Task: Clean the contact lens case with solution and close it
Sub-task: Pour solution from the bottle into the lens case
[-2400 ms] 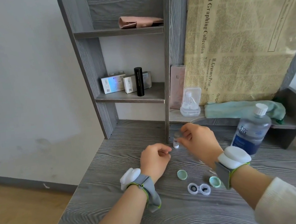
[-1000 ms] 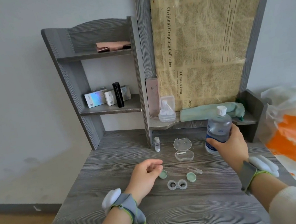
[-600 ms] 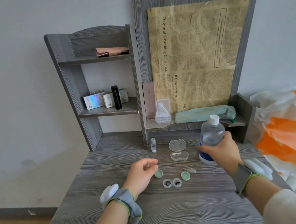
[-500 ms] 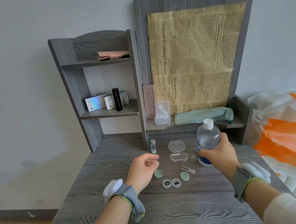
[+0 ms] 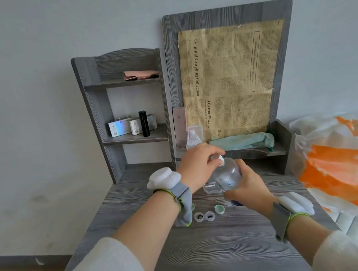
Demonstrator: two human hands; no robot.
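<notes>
The clear solution bottle (image 5: 227, 175) is lifted off the desk and tilted to the left. My right hand (image 5: 246, 189) grips its lower body. My left hand (image 5: 197, 166) is closed over its white cap (image 5: 220, 160). Below them on the grey desk (image 5: 211, 249) lies the open contact lens case (image 5: 204, 216), two joined clear wells. One green lid (image 5: 219, 209) rests just right of the case. The other green lid (image 5: 192, 206) peeks out behind my left wrist strap.
A clear plastic box (image 5: 212, 187) and small tweezers (image 5: 224, 202) lie behind the case. The shelf unit (image 5: 124, 110) holds boxes and a black tube. A teal cloth (image 5: 242, 141) lies on the low shelf. An orange-white bag (image 5: 345, 159) sits to the right.
My right hand has lifted the bottle from the desk and tilted it left. My left hand rose from beside the green lid and closed on the cap.
</notes>
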